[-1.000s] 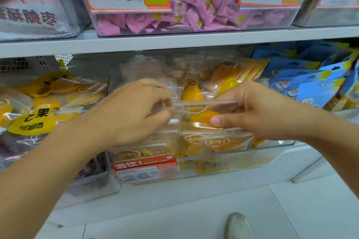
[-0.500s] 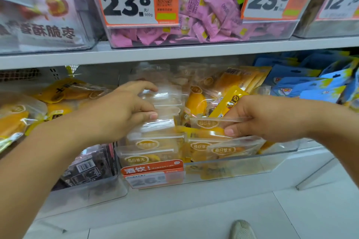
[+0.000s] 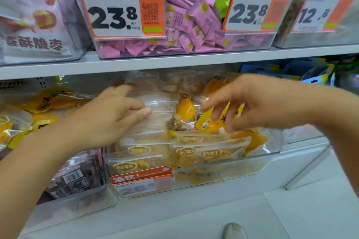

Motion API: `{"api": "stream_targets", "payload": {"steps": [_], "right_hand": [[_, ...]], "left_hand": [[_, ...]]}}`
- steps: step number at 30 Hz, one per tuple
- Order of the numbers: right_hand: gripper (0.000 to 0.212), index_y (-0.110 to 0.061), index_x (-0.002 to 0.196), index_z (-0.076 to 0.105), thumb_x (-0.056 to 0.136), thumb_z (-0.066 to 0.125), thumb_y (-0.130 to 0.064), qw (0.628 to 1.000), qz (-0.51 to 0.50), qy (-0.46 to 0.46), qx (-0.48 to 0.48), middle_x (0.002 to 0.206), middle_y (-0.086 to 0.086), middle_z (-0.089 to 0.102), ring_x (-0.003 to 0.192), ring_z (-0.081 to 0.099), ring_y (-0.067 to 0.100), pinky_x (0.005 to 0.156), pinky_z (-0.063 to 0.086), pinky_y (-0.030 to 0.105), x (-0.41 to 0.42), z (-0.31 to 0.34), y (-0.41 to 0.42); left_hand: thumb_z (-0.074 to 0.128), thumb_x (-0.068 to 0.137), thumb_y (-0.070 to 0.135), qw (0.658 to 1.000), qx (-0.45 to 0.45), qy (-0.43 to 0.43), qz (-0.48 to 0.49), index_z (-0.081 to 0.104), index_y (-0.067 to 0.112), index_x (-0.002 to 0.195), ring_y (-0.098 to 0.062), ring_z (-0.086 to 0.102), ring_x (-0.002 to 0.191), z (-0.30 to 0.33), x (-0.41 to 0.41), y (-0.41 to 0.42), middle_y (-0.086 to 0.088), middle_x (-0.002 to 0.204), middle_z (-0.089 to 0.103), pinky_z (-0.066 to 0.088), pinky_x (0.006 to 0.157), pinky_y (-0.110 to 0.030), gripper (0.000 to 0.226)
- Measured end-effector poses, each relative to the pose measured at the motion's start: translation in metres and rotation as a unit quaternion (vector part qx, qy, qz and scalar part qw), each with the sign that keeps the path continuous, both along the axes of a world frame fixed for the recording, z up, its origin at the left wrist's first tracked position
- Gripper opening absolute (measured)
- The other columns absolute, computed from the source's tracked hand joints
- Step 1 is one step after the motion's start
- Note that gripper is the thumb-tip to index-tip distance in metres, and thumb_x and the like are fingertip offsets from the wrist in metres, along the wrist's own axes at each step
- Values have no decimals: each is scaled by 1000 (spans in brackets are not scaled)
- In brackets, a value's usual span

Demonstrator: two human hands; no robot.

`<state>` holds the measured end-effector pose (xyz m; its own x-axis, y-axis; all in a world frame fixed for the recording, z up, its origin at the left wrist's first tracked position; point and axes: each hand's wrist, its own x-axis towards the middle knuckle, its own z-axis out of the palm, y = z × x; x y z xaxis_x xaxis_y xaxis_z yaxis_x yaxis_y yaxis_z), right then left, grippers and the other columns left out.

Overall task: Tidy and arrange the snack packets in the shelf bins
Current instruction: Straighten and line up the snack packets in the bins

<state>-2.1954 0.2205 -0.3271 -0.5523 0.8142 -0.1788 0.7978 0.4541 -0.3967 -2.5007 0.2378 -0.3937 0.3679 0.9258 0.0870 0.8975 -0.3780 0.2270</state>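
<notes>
Snack packets [image 3: 209,153], clear pouches of yellow-orange fruit, stand in rows in the clear bin [image 3: 268,163] at the centre of the frame, on the lower shelf. The left hand [image 3: 108,120] rests on the left stack of pouches [image 3: 153,106], fingers curled over their tops and thumb pressed against the front, gripping them as a bundle. The right hand [image 3: 250,105] reaches in from the right, its fingers [image 3: 217,114] spread and reaching down at a yellow packet [image 3: 210,122] that lies tilted among the upright ones; whether they have closed on it I cannot tell, as the hand is blurred.

The step looks like straightening the odd packet. To do it well, the left hand should keep its stack steady and upright so a gap stays free, while the right takes the yellow packet by its top edge and sets it label forward. The pouches are slippery and may slump. Pink sweets [image 3: 186,25] fill the bin above.
</notes>
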Motion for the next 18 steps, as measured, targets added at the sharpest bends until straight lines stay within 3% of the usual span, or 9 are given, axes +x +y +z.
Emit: {"api": "stream_targets", "payload": {"steps": [2, 4, 6, 7, 10, 12, 15, 18], "right_hand": [[41, -40, 120, 67, 81, 79, -32, 988, -73, 57, 122, 101, -19, 71, 88, 68, 0, 80, 55, 22, 14, 5, 1], [55, -32, 131, 61, 81, 73, -50, 967, -151, -27, 203, 113, -12, 68, 98, 64, 9, 90, 52, 31, 24, -4, 3], [59, -30, 127, 61, 76, 77, -55, 966, -184, -84, 159, 109, -7, 65, 94, 60, 14, 87, 51, 34, 26, -20, 3], [51, -34, 117, 64, 72, 82, -51, 973, -176, -74, 127, 102, -9, 64, 90, 59, 13, 82, 51, 32, 26, -26, 4], [33, -33, 79, 59, 68, 89, -40, 985, -133, -51, 98, 75, -12, 57, 78, 56, 11, 64, 44, 25, 31, -33, 5], [30, -27, 73, 61, 71, 86, -44, 988, -114, -73, 76, 67, -9, 51, 66, 50, 9, 59, 39, 26, 38, -33, 4], [25, -26, 68, 66, 81, 77, -44, 990, -105, -65, 69, 65, -11, 59, 63, 55, 6, 58, 40, 25, 45, -35, 3], [29, -13, 72, 75, 83, 72, -39, 979, -121, 24, 164, 68, 2, 69, 66, 63, 14, 66, 48, 33, 53, -30, 5]], "left_hand": [[22, 81, 81, 996, 65, -58, -21, 63, 40, 101, -13, 48, 111, 10, 11, -3, 10, 109, 52, 37, 86, -27, 62], [32, 85, 77, 985, 122, -116, -47, 58, 42, 114, -2, 49, 110, 19, 33, -11, 21, 113, 54, 36, 87, -20, 52], [39, 86, 78, 980, 108, -151, -75, 53, 43, 126, 8, 49, 114, 20, 61, -23, 28, 124, 54, 36, 91, -14, 55], [39, 84, 80, 982, 88, -146, -85, 51, 45, 129, 9, 50, 113, 18, 74, -29, 29, 126, 54, 39, 91, -16, 59], [29, 81, 81, 989, 73, -29, -128, 60, 40, 115, -4, 59, 97, -1, 103, -36, 19, 108, 65, 52, 84, -31, 62], [19, 85, 76, 988, 60, 25, -141, 63, 36, 103, -11, 61, 86, -9, 108, -40, 12, 91, 66, 53, 76, -36, 62], [10, 90, 69, 987, 82, 7, -139, 66, 39, 105, -11, 64, 85, -19, 106, -51, 16, 92, 70, 53, 72, -38, 65], [35, 94, 51, 978, 153, -33, -141, 74, 33, 89, -15, 71, 69, -32, 106, -67, 18, 83, 73, 56, 48, -38, 43]]}}
